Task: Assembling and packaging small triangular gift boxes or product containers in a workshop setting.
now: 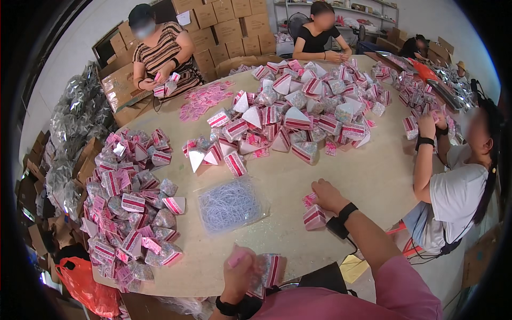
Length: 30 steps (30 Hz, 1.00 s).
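left hand (240, 274) grip motion-blurred, held pink package (269, 272) partly hidden

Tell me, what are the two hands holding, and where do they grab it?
The left hand grips a pink-and-white wedge packet by its left end. The right hand rests on small pink packets on the table, not lifting them.

- Worktop (341, 176): big box heap (298, 106) at far centre, 2nd heap (130, 202) on left edge.
- Bag of ties (230, 204) btwn left heap & right hand (326, 194).
- Small box (314, 217) just by right hand, near side.
- Left hand (240, 274) at near edge, box (269, 272) against it.
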Tool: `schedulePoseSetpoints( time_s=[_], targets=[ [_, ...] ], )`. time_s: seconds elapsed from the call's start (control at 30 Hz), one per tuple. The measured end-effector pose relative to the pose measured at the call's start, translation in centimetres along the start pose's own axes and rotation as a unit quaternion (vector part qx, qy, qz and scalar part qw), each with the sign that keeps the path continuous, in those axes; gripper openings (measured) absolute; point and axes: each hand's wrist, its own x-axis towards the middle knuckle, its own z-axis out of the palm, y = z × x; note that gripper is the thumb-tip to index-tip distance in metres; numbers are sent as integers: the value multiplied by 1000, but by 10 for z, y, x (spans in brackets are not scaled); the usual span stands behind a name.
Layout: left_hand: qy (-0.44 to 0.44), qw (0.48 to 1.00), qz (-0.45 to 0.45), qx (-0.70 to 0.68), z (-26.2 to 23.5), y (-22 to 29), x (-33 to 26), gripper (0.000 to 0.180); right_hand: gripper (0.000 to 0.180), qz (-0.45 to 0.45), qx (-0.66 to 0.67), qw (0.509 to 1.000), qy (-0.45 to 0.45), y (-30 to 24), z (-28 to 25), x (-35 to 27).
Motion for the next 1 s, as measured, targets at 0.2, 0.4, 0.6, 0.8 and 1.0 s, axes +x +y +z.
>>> schedulePoseSetpoints(
  time_s=[0.2,0.4,0.6,0.8,1.0],
  targets=[
    [17,1000,-12,3,4,4,-3,15,27,37,162,985,50,12,-9,-9],
    [-17,959,104,265,-14,1,2,12,16,38,348,937,4,-50,-97,-35],
    [-57,998,26,-7,-13,4,5,32,10,-128,144,978,80,-88,-131,-61],
    [-68,995,48,-47,-7,8,12,68,12,-270,22,959,86,-128,-159,-86],
    [-107,988,52,-103,-10,3,12,76,16,-426,134,889,-97,-192,-153,-100]
  ],
)
